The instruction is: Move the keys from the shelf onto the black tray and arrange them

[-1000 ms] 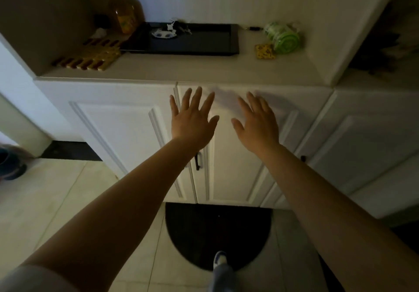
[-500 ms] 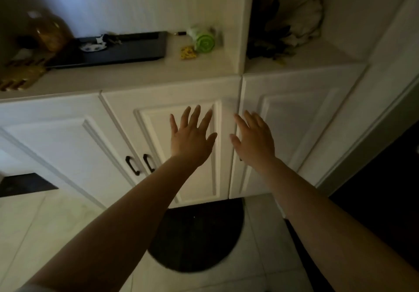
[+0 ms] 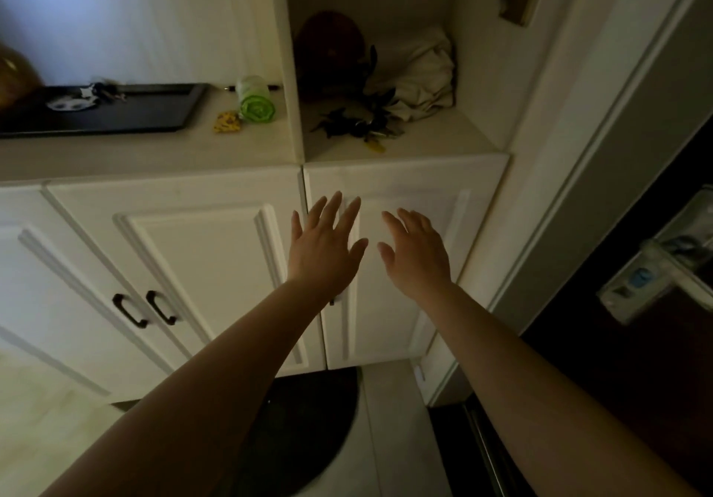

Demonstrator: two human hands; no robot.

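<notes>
I see a pale bench (image 3: 115, 157) running along the cabinet tops. On it at my ten o'clock lies the black tray (image 3: 154, 114), a green roll (image 3: 254, 104) and a small yellow item (image 3: 227, 122) just beside it. At twelve o'clock, the shelf (image 3: 424, 137) holds keys (image 3: 359, 130), a crumpled cloth (image 3: 416, 79) and a dark round object (image 3: 332, 41).

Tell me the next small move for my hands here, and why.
Probably reach the right hand up into the right-hand nook and close it on the keys. Both hands are open and empty, level with the cabinet doors; the keys lie loose at the front of that shelf, and the tray waits in the left bay.
</notes>
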